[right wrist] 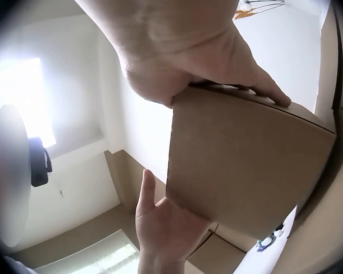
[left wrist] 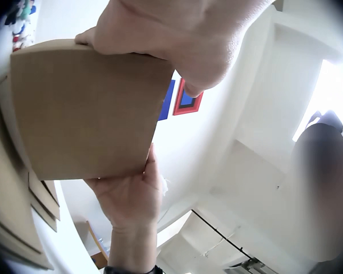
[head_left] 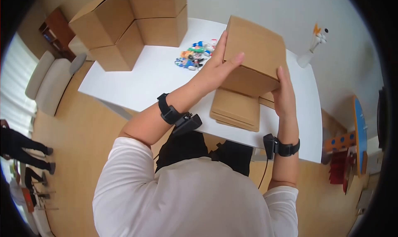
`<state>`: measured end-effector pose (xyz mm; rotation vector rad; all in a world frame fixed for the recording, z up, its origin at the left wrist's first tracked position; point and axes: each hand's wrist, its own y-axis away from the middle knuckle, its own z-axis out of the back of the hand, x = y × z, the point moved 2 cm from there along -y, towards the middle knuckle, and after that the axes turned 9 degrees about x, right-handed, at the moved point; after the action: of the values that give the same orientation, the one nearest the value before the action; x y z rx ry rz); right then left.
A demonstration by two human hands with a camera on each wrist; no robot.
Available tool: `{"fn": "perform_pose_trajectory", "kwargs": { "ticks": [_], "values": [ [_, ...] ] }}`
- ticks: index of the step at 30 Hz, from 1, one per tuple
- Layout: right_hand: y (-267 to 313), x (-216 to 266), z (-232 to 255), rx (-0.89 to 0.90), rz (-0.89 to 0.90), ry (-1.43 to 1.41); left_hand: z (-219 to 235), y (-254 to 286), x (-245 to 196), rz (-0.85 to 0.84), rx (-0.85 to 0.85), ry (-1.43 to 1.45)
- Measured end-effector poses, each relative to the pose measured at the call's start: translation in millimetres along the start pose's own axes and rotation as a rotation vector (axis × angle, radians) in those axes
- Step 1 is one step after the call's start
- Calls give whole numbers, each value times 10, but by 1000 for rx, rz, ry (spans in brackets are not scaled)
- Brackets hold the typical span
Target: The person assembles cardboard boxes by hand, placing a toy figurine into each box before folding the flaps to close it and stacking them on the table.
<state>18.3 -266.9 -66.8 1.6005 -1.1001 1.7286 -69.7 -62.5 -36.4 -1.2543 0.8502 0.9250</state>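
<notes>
Hands [head_left: 214, 72], spread wide, hold the cardboard box [head_left: 256, 48] by opposite sides, its edges apart from the vase [head_left: 304, 59].

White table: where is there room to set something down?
The table is bare at front left, between the stacked boxes and left forearm, and at right, between the right hand and table edge, nearer than the vase. It is crowded beneath the held box, where flat cardboard lies, and at the toys.

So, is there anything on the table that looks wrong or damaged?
Nothing looks clearly damaged. Only the flat cardboard pieces at the near edge of the table look untidy: their edges do not line up.
</notes>
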Motion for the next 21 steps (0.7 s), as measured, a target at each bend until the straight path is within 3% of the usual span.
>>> {"fn": "perform_pose_trajectory", "kwargs": {
  "ticks": [4,7,11,17,21],
  "values": [
    [-85,209,-534,94,93,145,425,323,-173,-192,-116,-141],
    [-264,193,-1038,208,9,213,802,582,-333,-146,-209,-128],
    [-612,-30,-1631,425,-24,19,1294,845,-327,-100,-300,-286],
    [-981,-464,-1941,563,-101,-4,1664,1000,-85,-32,-345,-483],
    [-1059,-530,-1958,547,-143,-4,1745,926,54,-7,-350,-376]
  ]
}}
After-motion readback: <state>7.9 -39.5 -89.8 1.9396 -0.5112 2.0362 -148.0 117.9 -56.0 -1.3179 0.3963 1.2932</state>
